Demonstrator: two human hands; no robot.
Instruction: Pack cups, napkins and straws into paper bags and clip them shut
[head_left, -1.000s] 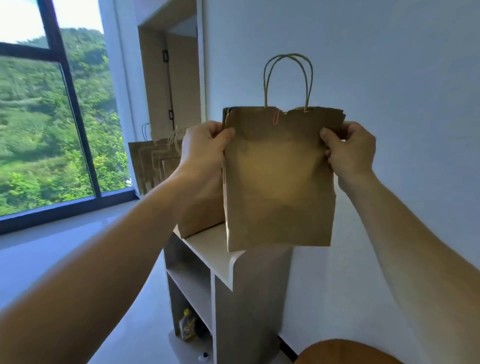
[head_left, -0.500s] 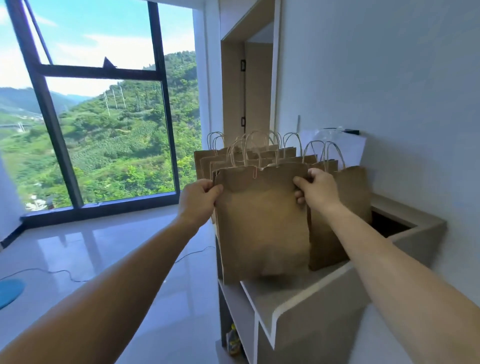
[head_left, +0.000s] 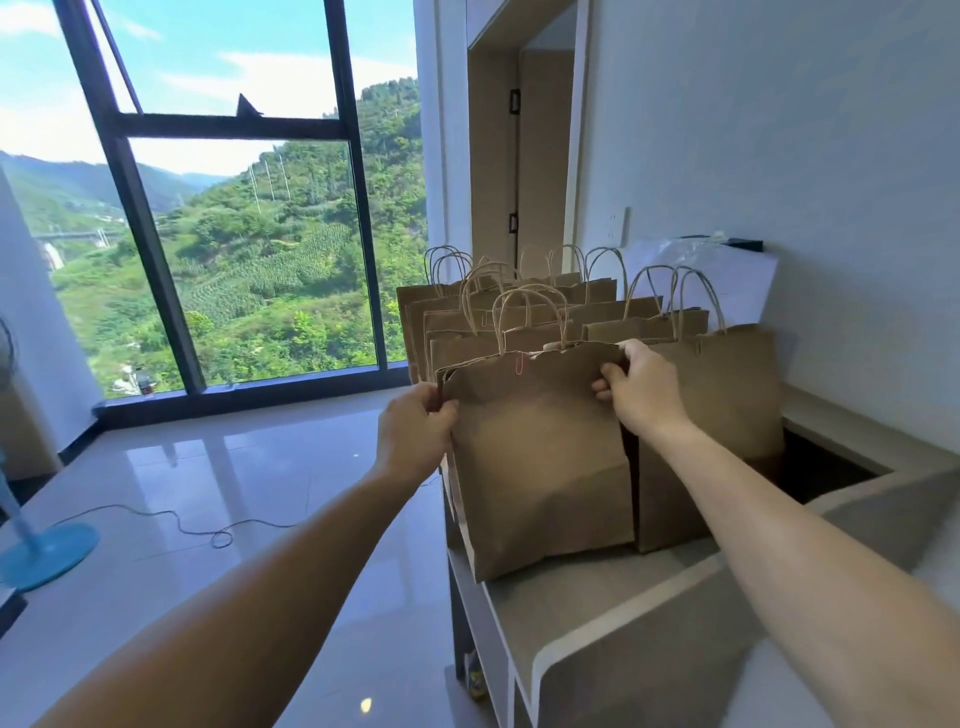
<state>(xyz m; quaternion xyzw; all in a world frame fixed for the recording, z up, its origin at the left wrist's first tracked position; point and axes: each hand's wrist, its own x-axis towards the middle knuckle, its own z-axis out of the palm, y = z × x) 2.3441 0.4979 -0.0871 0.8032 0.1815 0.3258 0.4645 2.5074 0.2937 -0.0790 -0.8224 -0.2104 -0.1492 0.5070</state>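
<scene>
The left hand (head_left: 415, 431) and right hand (head_left: 644, 395) each pinch a top corner of a brown paper bag (head_left: 540, 467) standing at the front edge of the table (head_left: 597, 608), its mouth shut by 1 pink paper clip (head_left: 521, 362). Behind stand many more bags (head_left: 727, 395); this one looks finished, needing only release.

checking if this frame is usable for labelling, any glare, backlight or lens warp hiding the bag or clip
Head view: window backlight leaves the front brown paper bag shaded, yet its small red paper clip reads clearly; daylight glares off the glossy white floor tiles; wide-angle warp slants the dark window frame.
</scene>
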